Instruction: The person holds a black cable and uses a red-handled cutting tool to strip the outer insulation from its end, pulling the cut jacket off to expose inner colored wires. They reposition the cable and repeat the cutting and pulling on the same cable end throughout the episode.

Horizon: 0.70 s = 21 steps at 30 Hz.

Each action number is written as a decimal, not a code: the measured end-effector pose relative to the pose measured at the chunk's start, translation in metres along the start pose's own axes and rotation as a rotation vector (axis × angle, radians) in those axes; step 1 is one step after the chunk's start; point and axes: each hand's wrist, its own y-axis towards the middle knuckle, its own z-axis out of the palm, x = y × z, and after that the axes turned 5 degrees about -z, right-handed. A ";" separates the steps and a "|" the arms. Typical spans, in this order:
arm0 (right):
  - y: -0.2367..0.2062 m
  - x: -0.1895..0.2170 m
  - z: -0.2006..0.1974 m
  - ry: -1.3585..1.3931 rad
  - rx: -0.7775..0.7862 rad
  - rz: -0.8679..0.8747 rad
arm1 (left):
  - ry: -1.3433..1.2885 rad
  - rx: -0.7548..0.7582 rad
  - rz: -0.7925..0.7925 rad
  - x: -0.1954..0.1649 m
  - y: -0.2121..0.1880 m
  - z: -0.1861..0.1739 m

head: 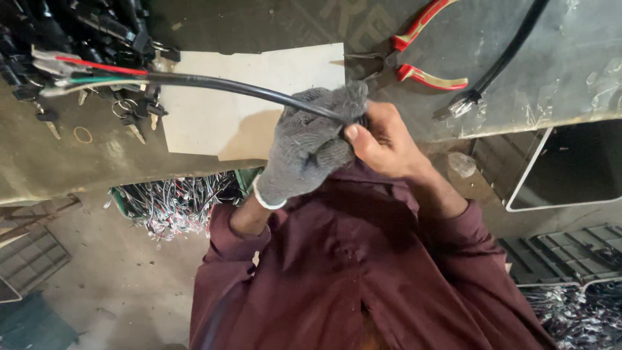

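The left hand (308, 146), in a grey knit glove, is clamped around a black cable (214, 84) just above the surface (78, 162). The bare right hand (382, 139) presses against the glove, pinching the same cable at its near end. The cable runs left to stripped red, green and white wires (84, 71). Red-handled pliers (414, 58) lie near on the surface, beside a pale board (214, 116).

A single head-worn camera looks steeply down the person's maroon-shirted chest, very near the hands. The grey metal workbench (518, 84) fills the frame from ten to two o'clock; the concrete floor (110, 285) shows at seven o'clock, much farther off.
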 end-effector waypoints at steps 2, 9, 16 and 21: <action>0.000 0.001 -0.004 0.116 0.231 -0.237 | -0.225 0.088 -0.107 -0.004 0.000 -0.006; -0.031 -0.064 -0.006 0.531 0.361 -0.052 | -0.390 0.060 -0.022 -0.018 0.000 -0.006; -0.032 -0.076 0.034 0.095 -0.423 -0.125 | -0.242 -0.082 0.027 -0.002 0.008 0.007; 0.009 0.013 -0.003 -0.887 -0.041 -0.354 | -0.729 -0.200 -0.341 0.007 -0.007 0.017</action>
